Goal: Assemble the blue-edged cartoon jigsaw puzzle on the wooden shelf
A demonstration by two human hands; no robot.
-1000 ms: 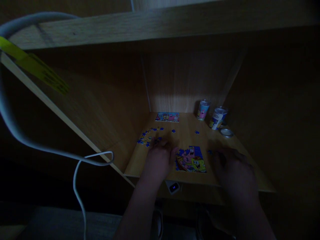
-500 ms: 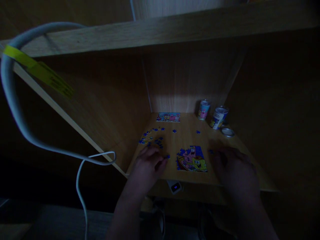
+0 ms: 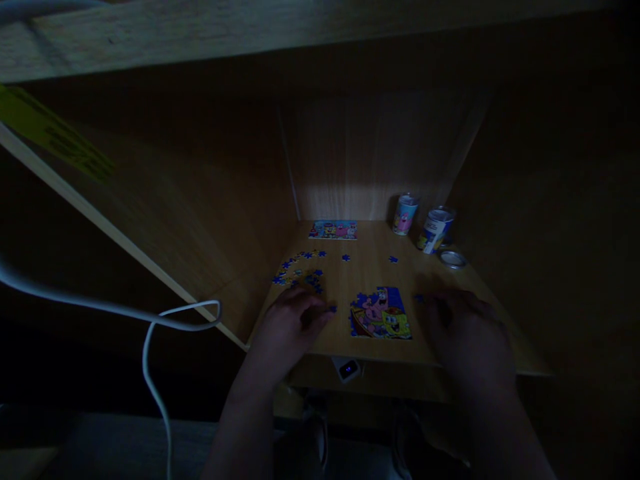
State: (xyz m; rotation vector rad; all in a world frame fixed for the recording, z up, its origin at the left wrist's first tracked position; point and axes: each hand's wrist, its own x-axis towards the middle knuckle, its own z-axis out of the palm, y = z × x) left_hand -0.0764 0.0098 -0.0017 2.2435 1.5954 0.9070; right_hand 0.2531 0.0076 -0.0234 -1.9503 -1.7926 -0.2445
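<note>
Blue piece (image 3: 333, 309) partly hidden, hands (image 3: 287, 323) dim

We're on the shelf (image 3: 370, 248), smooth wood with a soft sheen, and we catch coarse grain along the wooden edge (image 3: 200, 40)! Now the cans (image 3: 436, 231): glossy printed sides, shiny metal-looking rims. And there, a silvery lid (image 3: 453, 259), gleaming! We spot card-like jigsaw (image 3: 382, 315) and smooth, plastic-looking cable (image 3: 146, 357).

Dim light faintly pales the lower back panel (image 3: 345, 200), while the right wall (image 3: 540, 220) sinks into near-black shadow.
</note>
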